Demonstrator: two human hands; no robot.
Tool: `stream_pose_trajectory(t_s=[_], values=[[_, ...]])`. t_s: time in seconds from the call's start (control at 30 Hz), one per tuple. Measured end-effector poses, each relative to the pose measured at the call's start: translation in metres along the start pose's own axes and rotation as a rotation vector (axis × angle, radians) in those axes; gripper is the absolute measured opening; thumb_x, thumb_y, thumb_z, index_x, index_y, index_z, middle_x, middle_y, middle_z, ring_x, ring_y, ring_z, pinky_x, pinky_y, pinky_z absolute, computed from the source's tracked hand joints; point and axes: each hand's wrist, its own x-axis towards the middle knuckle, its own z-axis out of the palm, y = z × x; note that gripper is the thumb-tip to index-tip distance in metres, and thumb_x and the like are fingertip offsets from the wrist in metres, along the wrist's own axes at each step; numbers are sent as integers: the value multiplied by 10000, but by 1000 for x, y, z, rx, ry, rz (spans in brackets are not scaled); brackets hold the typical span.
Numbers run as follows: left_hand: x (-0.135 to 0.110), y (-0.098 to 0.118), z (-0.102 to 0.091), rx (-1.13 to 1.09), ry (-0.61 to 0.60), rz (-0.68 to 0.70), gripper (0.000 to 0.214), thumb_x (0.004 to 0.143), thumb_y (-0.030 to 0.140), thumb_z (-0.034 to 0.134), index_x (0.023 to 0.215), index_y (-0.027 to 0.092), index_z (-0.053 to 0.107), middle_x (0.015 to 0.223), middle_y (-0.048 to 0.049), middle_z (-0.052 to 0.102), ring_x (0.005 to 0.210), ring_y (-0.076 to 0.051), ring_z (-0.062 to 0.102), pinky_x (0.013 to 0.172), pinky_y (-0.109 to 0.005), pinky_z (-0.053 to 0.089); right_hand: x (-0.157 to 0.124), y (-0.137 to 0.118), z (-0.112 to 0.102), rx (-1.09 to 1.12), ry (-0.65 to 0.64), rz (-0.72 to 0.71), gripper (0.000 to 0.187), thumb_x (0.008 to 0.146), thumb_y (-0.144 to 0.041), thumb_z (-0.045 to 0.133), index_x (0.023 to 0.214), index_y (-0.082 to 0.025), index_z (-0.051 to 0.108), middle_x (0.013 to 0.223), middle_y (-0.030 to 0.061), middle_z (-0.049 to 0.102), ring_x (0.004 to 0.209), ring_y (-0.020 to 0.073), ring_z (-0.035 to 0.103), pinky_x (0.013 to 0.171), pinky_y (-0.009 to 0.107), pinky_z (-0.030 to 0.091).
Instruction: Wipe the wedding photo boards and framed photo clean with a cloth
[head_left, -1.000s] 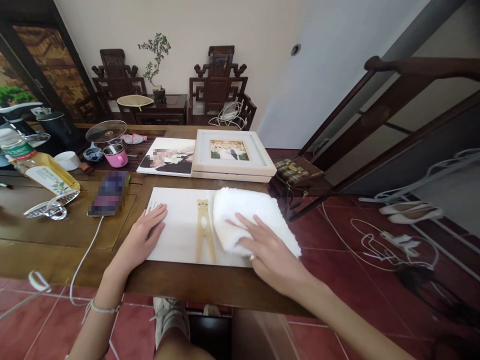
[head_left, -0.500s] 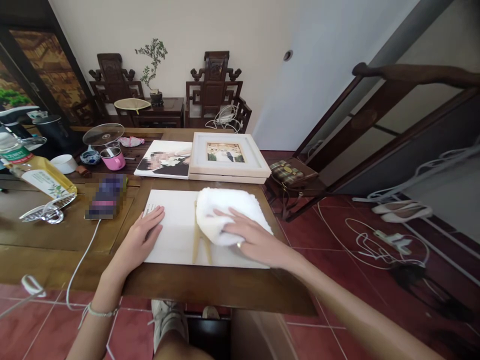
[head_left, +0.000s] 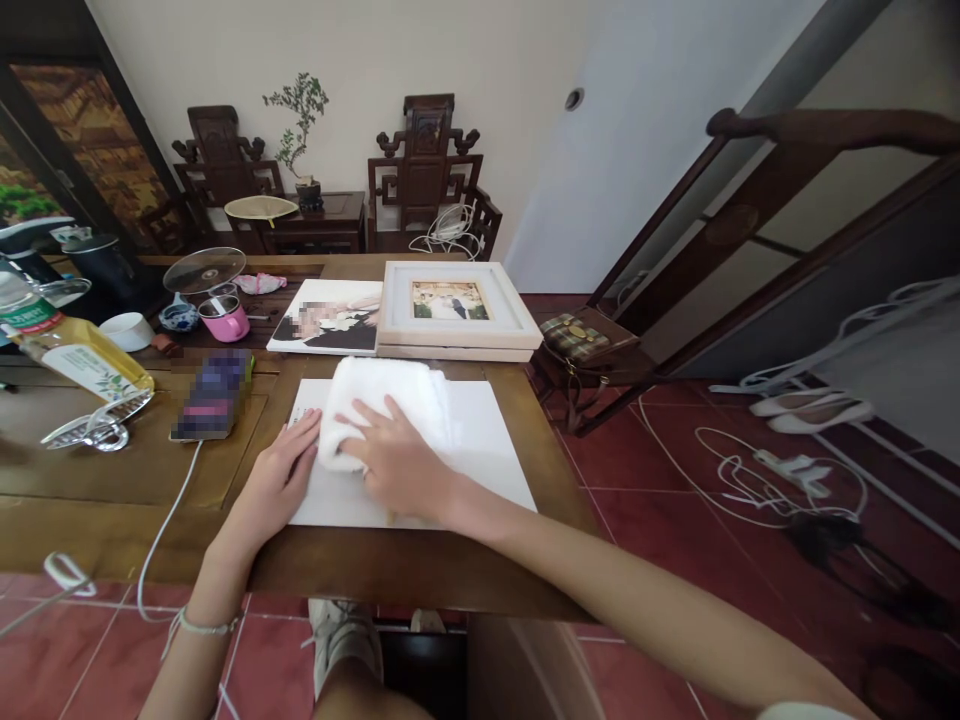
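Note:
My left hand (head_left: pixel 289 465) lies flat on the left edge of a white panel (head_left: pixel 491 470), fingers stretched out over its surface. With fingers apart, my right hand (head_left: pixel 401 455) presses and holds a folded white towel (head_left: pixel 390 385) against the panel's upper left part. The panel rests flat on the brown wooden table (head_left: pixel 442 570), close to its front edge. A tan easel leg on the panel is almost wholly hidden under my right hand and the towel.
Behind the panel are a photo print (head_left: pixel 322 320) and stacked framed pictures (head_left: pixel 457 335). To the left lie a phone (head_left: pixel 214 395) on a white cable, a hair clip (head_left: pixel 101 425), a pink cup (head_left: pixel 225 318) and an oil bottle (head_left: pixel 82 350). A chair (head_left: pixel 750 210) stands at right.
My right hand has slid the towel left across the panel, covering the easel leg and baring the panel's right side. My left hand stays in place.

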Motion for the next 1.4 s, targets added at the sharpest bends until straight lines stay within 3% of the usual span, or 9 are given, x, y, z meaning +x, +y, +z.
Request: stream_pose_trajectory(t_s=[0.13, 0.23, 0.37, 0.63, 0.77, 0.93, 1.1, 1.23, 1.4], values=[[0, 0, -1, -10, -3, -17, 459, 949, 309, 361, 1363, 169, 501, 1464, -90, 444, 1384, -245, 358, 1154, -446, 281, -49, -27, -3, 102, -126, -208, 381, 726, -80, 480, 1036, -170, 682, 1440, 84, 470, 1409, 295, 263, 1134, 600, 100], [-1, -1, 0, -19, -9, -9, 451, 953, 328, 375, 1341, 149, 520, 1460, -110, 445, 1389, -246, 347, 1155, -462, 268, -78, -32, -19, 209, -233, -315, 381, 697, -70, 488, 995, -196, 689, 1356, 50, 567, 1381, 216, 337, 1172, 490, 98], [-2, -3, 2, 4, -23, 16, 433, 960, 333, 383, 1331, 162, 528, 1445, -103, 465, 1376, -235, 373, 1166, -483, 229, -87, -8, -41, 298, -254, -213, 561, 615, 15, 390, 1000, -255, 697, 1294, -22, 618, 1328, 139, 420, 1161, 382, 215], [-2, -3, 3, 15, -13, 19, 418, 958, 343, 404, 1325, 193, 537, 1436, -87, 480, 1354, -229, 412, 1164, -483, 243, -18, 51, -32, 235, 44, 160, 576, 691, -31, 374, 1153, -237, 649, 1273, -10, 628, 1306, 283, 448, 1059, 489, 365], [-1, 0, 1, 13, -6, 15, 407, 953, 344, 418, 1306, 201, 560, 1420, -78, 504, 1332, -238, 442, 1166, -472, 240, 41, 37, -25, 269, 65, 15, 523, 747, -43, 355, 1142, -215, 651, 1224, -13, 661, 1136, 222, 586, 978, 321, 422], [1, 4, -1, 6, -13, 6, 398, 955, 339, 407, 1292, 208, 575, 1398, -77, 528, 1296, -249, 481, 1146, -471, 281, 74, 16, -17, 148, 48, -31, 474, 804, -83, 340, 1156, -194, 637, 1193, -4, 671, 1064, 237, 601, 919, 302, 431], [0, 1, 1, -7, -8, 9, 410, 951, 342, 418, 1300, 187, 565, 1417, -85, 506, 1337, -243, 436, 1165, -476, 238, 28, 32, -21, 127, 76, 55, 468, 737, -55, 374, 1092, -211, 636, 1126, 38, 690, 980, 251, 617, 913, 362, 439], [-2, -3, 4, -1, -12, 14, 416, 954, 345, 400, 1315, 198, 548, 1433, -83, 484, 1353, -236, 412, 1159, -495, 244, -36, 58, -24, 80, 162, 225, 493, 731, -38, 353, 1121, -191, 613, 1128, 57, 684, 1009, 250, 620, 1093, 522, 259], [-2, -2, 3, -27, 28, 10, 436, 966, 331, 332, 1324, 184, 532, 1419, -87, 501, 1342, -226, 428, 1165, -480, 236, -72, 66, -21, -75, 161, 331, 552, 682, -3, 367, 1172, -154, 572, 1261, 132, 614, 1365, 281, 356, 1102, 604, 192]])
